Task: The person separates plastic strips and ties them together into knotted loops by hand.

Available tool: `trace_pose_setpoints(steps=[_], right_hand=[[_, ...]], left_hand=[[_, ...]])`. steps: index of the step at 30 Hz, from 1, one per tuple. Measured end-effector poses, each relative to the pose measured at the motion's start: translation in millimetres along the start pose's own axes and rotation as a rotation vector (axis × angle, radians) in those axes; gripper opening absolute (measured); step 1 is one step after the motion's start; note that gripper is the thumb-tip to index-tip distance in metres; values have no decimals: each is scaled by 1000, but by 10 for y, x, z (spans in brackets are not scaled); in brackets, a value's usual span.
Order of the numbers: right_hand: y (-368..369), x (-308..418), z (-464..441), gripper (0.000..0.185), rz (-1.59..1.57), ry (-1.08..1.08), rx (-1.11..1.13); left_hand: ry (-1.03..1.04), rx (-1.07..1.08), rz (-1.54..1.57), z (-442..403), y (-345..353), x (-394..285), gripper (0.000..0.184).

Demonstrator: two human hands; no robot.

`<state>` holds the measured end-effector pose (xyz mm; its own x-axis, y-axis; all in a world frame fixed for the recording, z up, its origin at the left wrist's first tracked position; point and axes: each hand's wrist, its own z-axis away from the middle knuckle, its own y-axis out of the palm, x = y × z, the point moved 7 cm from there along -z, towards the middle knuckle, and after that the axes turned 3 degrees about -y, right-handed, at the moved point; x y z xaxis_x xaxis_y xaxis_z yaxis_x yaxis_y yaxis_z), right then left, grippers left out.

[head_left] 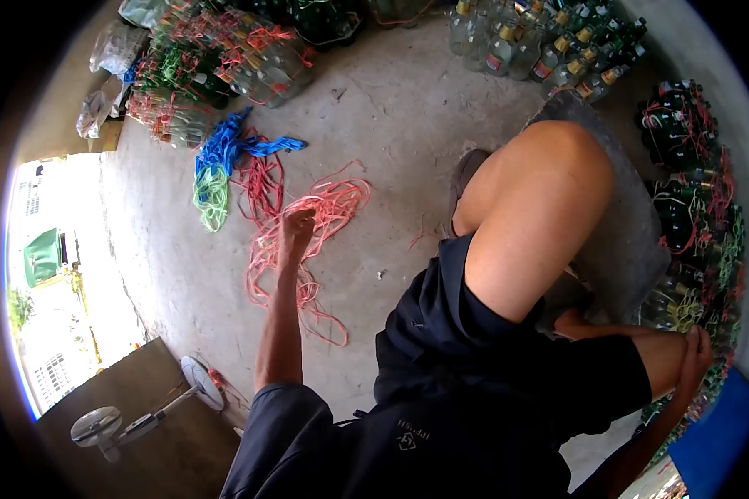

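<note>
My left hand (296, 231) is out over a loose tangle of pink plastic string (333, 204) on the concrete floor. Its fingers are curled closed, and whether a strand is pinched in them I cannot make out. Just beyond lie a bundle of red string (262, 183), a bright blue bundle (222, 143) and a pale green one (211, 198). On my bent knee at the right rests my right hand (696, 359), its fingers lying along the skin and holding nothing.
Clear bottles tied with red string (262, 71) stand at the back left. Loose bottles (524, 54) are at the back right. Tied dark bottles (678, 133) line the right wall. A grey slab (632, 208) lies beside my leg. A fan (100, 428) is at lower left, near a bright doorway (58, 291).
</note>
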<state>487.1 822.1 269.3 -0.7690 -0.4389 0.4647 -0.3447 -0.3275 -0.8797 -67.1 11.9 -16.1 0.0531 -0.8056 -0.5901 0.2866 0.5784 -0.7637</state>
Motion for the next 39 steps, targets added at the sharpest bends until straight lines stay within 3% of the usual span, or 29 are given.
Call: trace_pose_setpoints(steps=[2,3,5,6,7,9,11,12,15,17,19,23,27,32,34,39], right_hand=[[39,38,-10,33,9,-10,-16],[-76,-11,-21,33,21,-37,-35],[-66,-56,0,34,46,-62,-10],[-27,-9,20,34,44,-69,-23],[-90,124,87,34,62,-71,-31],[-47,319,179,34,51,-71,-53],[-93,417,260,34,42,-67,-75],[-90,337,253,34,40,-80,-74],[-89,156,239,33,26,-116,-87],[-123,205,271,32,25,-135,-80],[-99,125,256,32,-24,-114,-88],[-147,377,345,30,-44,-92,-17],[-149,629,455,26,-94,-153,-127],[15,1754,789,17,-552,-289,-106],[55,2406,903,22,-595,-515,-50],[146,3422,833,59,-949,-718,162]], left_hand=[[-79,-37,287,111,-444,-374,29],[-28,-65,584,159,-509,-535,28],[26,-152,711,351,-907,-998,27],[36,-119,640,306,-946,-930,27],[14,28,311,376,-948,-1041,29],[-62,-3,79,364,-1031,-991,30],[-58,-90,727,501,-1205,-1211,31],[-57,-150,817,568,-1290,-1389,29],[-79,-172,850,707,-1418,-1714,24],[46,-144,1000,773,-1549,-2042,16],[57,-133,880,801,-1603,-2344,14],[250,-78,1045,917,-1695,-3061,10],[416,-9,1144,1089,-1773,-3855,11],[665,129,1217,1541,-1681,-4886,12],[735,168,1231,1676,-1582,-5263,13],[891,456,1247,1901,-1338,-6112,16]])
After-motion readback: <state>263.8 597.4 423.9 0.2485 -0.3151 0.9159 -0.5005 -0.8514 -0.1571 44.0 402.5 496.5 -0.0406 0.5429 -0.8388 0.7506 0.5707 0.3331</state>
